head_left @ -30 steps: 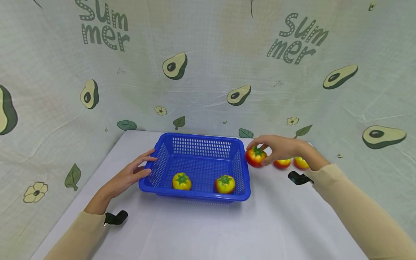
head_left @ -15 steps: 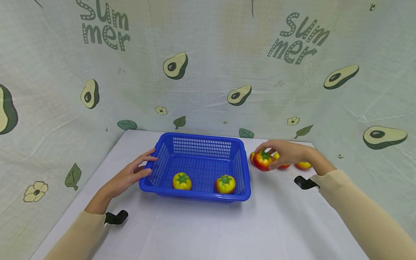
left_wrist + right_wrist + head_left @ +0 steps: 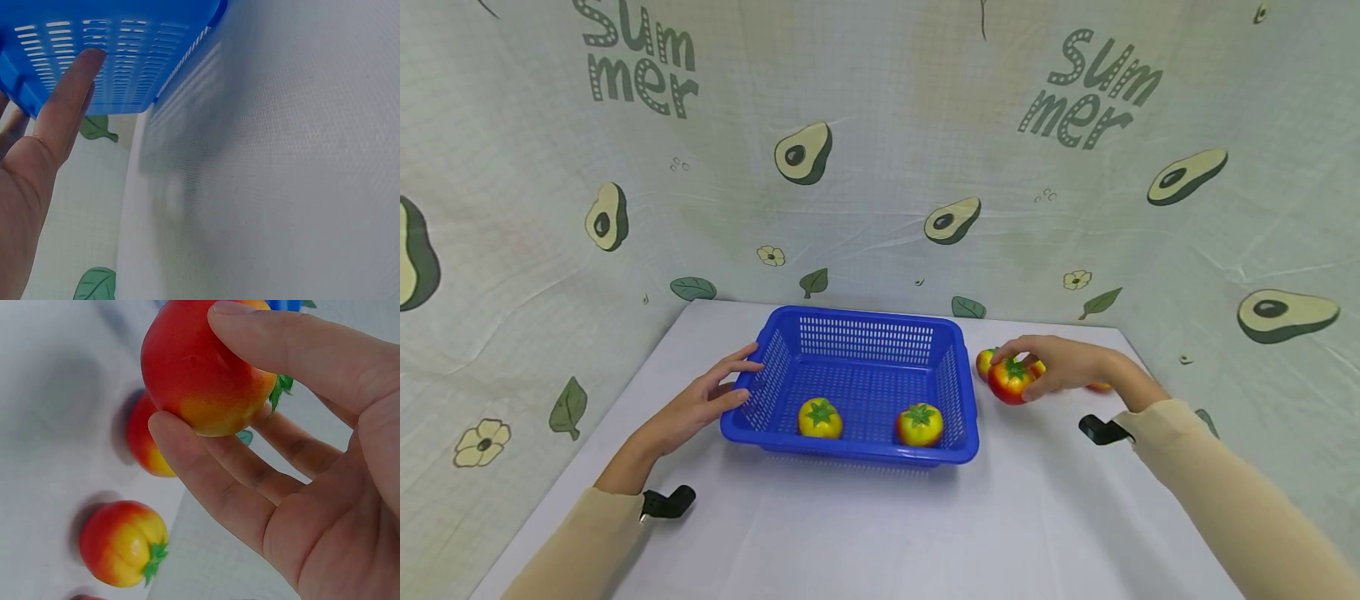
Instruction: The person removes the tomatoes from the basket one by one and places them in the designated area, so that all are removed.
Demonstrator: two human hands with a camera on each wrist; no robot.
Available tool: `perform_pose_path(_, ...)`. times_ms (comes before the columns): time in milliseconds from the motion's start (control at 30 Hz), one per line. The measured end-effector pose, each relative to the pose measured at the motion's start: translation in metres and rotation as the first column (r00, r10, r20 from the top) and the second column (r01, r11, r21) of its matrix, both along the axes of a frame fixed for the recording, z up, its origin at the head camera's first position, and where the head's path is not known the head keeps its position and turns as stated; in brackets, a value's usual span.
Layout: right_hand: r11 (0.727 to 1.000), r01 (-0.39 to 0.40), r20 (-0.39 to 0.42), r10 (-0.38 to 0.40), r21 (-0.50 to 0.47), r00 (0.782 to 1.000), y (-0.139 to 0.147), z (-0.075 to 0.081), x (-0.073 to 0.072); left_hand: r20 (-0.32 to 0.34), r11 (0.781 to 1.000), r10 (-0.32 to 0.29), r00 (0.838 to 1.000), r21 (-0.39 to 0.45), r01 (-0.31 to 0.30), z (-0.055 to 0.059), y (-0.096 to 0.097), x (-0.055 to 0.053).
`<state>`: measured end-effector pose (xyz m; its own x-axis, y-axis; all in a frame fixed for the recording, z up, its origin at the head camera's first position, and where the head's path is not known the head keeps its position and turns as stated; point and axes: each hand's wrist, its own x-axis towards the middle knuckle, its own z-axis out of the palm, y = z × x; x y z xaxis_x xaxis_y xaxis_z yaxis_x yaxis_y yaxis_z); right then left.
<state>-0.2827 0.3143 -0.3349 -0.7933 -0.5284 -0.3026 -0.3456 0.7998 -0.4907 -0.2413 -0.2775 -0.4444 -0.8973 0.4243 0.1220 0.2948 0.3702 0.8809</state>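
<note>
A red-and-yellow tomato with a green leafy top is held by my right hand, just right of the blue basket. The right wrist view shows thumb and fingers around that tomato, with its shadow on the table apart from it. My left hand rests at the basket's left rim, fingers fairly straight. In the left wrist view, a fingertip of this hand lies against the slotted basket wall. Inside the basket, near its front, sit a yellow tomato and a yellow-red one.
Behind the held tomato, another tomato stands close to the basket's right side. More tomatoes lie in a row on the white table, partly covered by my right hand in the head view. A patterned cloth hangs behind.
My right hand has moved the tomato rightward from beside the basket rim, then slightly toward me, and a tomato behind it has come into view. The left hand and basket stay put.
</note>
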Motion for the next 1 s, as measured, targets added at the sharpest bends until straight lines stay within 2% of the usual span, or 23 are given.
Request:
perform_pose_path(167,0.999,0.05,0.042,-0.049,-0.013,0.998,0.002,-0.011,0.002,0.0,1.0,-0.003,1.0,0.004,0.003,0.001,0.001,-0.001)
perform_pose_path(433,1.0,-0.009,0.044,0.01,-0.017,0.999,0.005,-0.025,0.001,0.008,1.0,0.003,1.0,0.005,-0.003,0.001,0.001,0.0)
perform_pose_path(1000,0.999,-0.027,0.017,0.028,-0.03,0.999,0.005,-0.046,0.003,0.015,0.999,-0.018,1.0,0.031,0.018,-0.002,-0.001,-0.001)
